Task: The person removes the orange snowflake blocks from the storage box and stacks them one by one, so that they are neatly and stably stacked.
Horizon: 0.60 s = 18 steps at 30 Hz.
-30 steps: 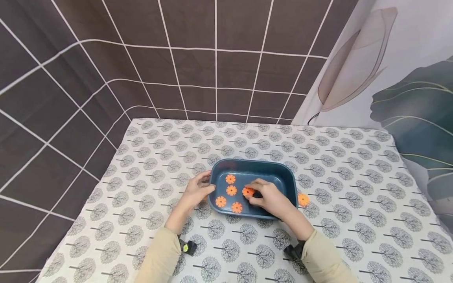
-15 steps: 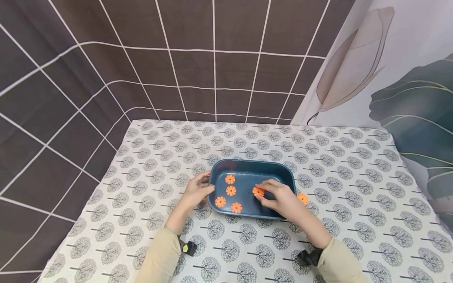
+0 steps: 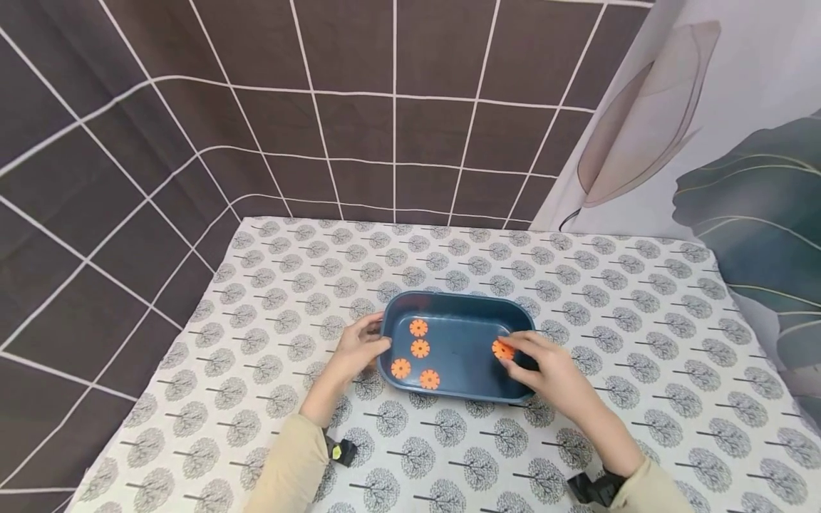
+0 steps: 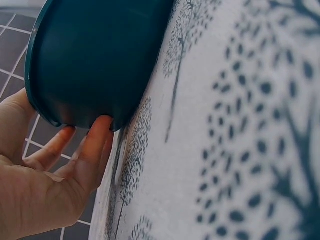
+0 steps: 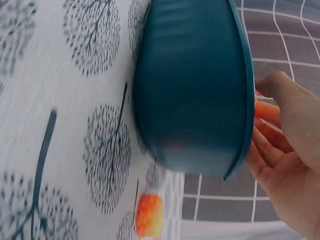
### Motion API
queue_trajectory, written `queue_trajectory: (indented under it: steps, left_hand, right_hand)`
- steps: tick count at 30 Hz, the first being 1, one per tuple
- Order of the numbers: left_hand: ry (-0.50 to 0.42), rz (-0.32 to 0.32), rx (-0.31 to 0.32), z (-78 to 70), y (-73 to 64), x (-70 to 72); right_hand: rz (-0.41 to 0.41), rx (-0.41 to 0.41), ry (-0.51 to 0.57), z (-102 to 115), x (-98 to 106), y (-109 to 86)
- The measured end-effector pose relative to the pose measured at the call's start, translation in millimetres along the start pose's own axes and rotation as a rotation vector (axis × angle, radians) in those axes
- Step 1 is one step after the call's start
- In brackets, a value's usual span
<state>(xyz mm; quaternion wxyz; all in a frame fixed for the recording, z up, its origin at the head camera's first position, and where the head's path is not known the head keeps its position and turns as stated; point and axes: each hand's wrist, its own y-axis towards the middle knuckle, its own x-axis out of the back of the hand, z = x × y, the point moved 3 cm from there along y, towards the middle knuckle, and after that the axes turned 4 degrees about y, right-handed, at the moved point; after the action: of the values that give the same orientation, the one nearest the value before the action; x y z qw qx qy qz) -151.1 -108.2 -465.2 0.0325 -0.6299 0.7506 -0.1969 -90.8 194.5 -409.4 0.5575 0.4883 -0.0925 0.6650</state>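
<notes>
Right hand point(image 3: 553, 369) — fingertips around orange disc point(image 3: 503, 350)

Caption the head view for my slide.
Right hand pinches an orange notched disc over a blue tub holding four more discs; left hand grips its end.

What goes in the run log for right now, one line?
left hand: holds tub | right hand: pinches orange disc | inside tub: four more discs | on tablecloth: orange piece

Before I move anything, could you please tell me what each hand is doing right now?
Left hand: closed on the left end of the blue tub.
Right hand: closed, pinching an orange disc.
</notes>
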Motion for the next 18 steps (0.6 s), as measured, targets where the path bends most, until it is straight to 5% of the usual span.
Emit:
queue_trajectory:
  steps: [18]
  left_hand:
    - [0.002,-0.003,-0.001,1.9,-0.7,0.6]
  right_hand:
    - [-0.084,-0.090,-0.040,-20,28,-24.3]
